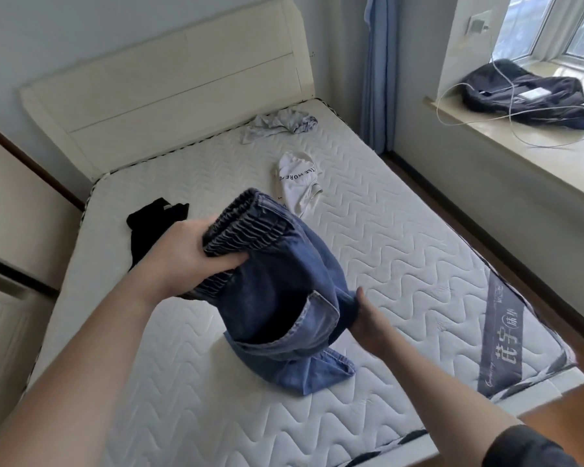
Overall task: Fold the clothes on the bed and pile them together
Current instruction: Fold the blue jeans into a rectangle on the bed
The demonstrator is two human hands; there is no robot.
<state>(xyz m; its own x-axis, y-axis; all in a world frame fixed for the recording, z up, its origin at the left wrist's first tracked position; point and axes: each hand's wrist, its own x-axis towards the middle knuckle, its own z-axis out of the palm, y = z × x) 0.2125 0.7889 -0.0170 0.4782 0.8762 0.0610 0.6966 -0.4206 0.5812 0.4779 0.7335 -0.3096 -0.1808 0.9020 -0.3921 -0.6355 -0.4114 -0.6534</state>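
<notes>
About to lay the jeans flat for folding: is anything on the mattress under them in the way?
Nothing visible. The jeans, held by left hand and right hand, hang over bare mattress. The black garment and white garment lie farther off.

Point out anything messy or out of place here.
Three garments lie crumpled and scattered on the mattress: a black one, a white printed one and a pale grey one near the headboard. No folded pile exists yet.

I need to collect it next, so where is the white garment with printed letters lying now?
In the head view, the white garment lies on the mattress, right of centre, beyond the jeans, and nearer than the crumpled grey garment by the headboard.
</notes>
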